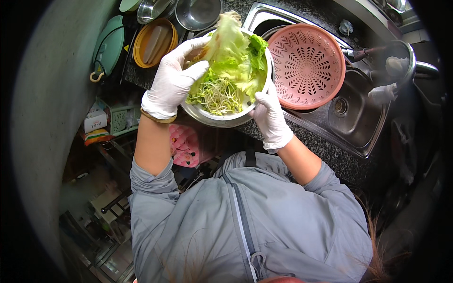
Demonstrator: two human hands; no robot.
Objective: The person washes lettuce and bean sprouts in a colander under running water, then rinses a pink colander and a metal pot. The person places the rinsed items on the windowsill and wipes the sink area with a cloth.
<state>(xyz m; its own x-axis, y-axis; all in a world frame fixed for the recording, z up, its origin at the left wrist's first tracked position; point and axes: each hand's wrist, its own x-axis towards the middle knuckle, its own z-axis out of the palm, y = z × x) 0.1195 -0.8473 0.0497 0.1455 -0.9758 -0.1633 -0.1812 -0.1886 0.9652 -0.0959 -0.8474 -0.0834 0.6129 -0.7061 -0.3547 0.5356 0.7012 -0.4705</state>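
My left hand (177,76), in a white glove, pinches a large pale lettuce leaf (228,44) with brownish marks between thumb and fingers. The leaf stands over a white bowl (230,117), which holds more lettuce and a clump of thin sprouts (221,95). Gloved as well, my right hand (270,116) grips the bowl's right rim, thumb on top; its other fingers are partly hidden. A metal bowl (216,122) shows just under the white one. To the right, a pink plastic colander (308,67) rests over the sink.
A steel sink (364,123) with a faucet (426,69) lies at right, set in a speckled counter (308,132). Metal bowls (199,14) and an orange bowl (138,53) stand at the back left. A pink cushioned seat (184,145) is below the counter, near a green basket (118,120).
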